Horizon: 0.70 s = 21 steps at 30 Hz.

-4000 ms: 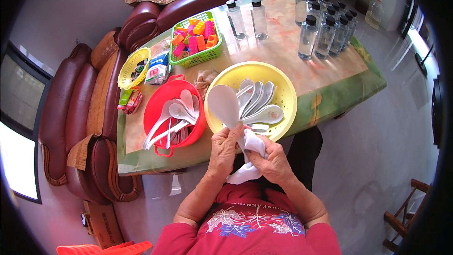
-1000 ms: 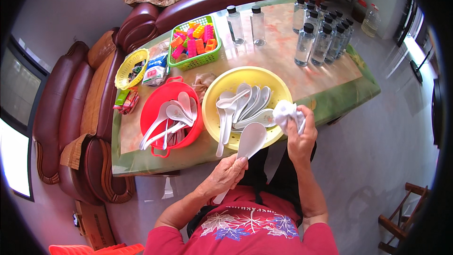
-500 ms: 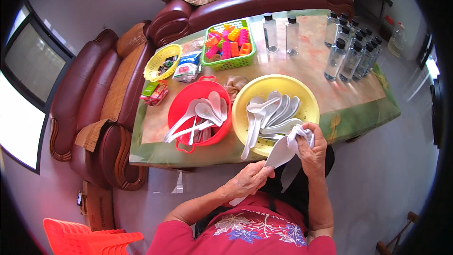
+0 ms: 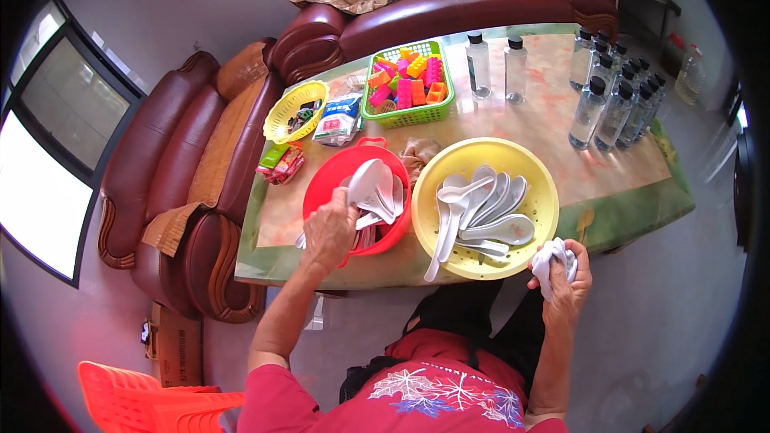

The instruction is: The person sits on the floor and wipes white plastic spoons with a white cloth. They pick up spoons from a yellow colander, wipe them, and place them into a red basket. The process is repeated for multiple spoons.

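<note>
Since half a second ago, the left hand (image 4: pixel 330 232) has carried the large white spoon (image 4: pixel 367 179) from in front of the yellow basin (image 4: pixel 531 178) over to the red basin (image 4: pixel 326 188), and the right hand (image 4: pixel 571 279) has parted from the spoon with its white cloth (image 4: pixel 552 263). The view has also shifted a little.

The left hand is closed on the large white spoon, whose handle is mostly hidden by the fingers. The spoon's broad end points to 1 o'clock from that hand, above the spoons in the red basin (image 4: pixel 399 193); whether it touches them I cannot tell. Seen from the right hand, the spoon lies at 10 o'clock, well apart. The right hand grips the bunched white cloth just beside the yellow basin's 4 o'clock rim.

The yellow basin sits at 3 o'clock from the red one, near it, and bears a pile of white spoons (image 4: pixel 481 208), some handles reaching over its 7 o'clock edge. From the red basin, a brown cloth (image 4: pixel 419 157) lies at 2 o'clock, a green basket (image 4: pixel 411 118) of coloured blocks (image 4: pixel 406 91) at 1, a small yellow basket (image 4: pixel 277 127) at 11 and packets (image 4: pixel 281 164) at 10. Clear bottles (image 4: pixel 613 112) cluster at 2 o'clock from the yellow basin.
</note>
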Tool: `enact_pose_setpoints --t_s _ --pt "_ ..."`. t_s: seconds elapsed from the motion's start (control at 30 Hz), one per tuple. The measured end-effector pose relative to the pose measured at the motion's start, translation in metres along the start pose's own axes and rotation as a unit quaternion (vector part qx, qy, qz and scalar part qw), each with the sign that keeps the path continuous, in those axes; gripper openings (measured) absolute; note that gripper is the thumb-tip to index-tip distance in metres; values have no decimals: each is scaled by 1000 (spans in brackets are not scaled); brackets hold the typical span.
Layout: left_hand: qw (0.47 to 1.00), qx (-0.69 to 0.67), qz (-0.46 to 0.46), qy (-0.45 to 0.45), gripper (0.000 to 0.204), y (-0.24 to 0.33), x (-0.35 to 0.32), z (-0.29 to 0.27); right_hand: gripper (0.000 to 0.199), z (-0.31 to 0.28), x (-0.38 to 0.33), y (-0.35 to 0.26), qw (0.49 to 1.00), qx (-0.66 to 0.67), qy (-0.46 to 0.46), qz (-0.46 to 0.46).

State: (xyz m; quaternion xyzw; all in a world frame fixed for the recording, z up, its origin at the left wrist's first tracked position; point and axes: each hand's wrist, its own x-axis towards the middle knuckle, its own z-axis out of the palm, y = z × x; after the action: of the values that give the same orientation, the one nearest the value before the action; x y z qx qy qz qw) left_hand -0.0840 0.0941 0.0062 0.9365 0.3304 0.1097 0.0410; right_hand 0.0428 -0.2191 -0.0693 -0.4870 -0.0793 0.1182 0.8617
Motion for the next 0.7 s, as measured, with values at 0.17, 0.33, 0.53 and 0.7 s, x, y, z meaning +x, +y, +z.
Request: enact_pose_setpoints --t_s 0.17,0.33,0.53,0.7 --pt "990 136 -9 37 24 -49 32 20 21 -1 -5 -1 1000 8 -6 5" --pt "981 186 -8 48 31 -64 42 31 22 -4 -9 -3 1000 12 -7 17" --pt "967 183 79 161 29 -45 31 33 21 -1 -8 1 999 8 -17 32" --pt "965 -13 235 116 29 35 9 33 19 2 -8 2 999 -8 -8 37"
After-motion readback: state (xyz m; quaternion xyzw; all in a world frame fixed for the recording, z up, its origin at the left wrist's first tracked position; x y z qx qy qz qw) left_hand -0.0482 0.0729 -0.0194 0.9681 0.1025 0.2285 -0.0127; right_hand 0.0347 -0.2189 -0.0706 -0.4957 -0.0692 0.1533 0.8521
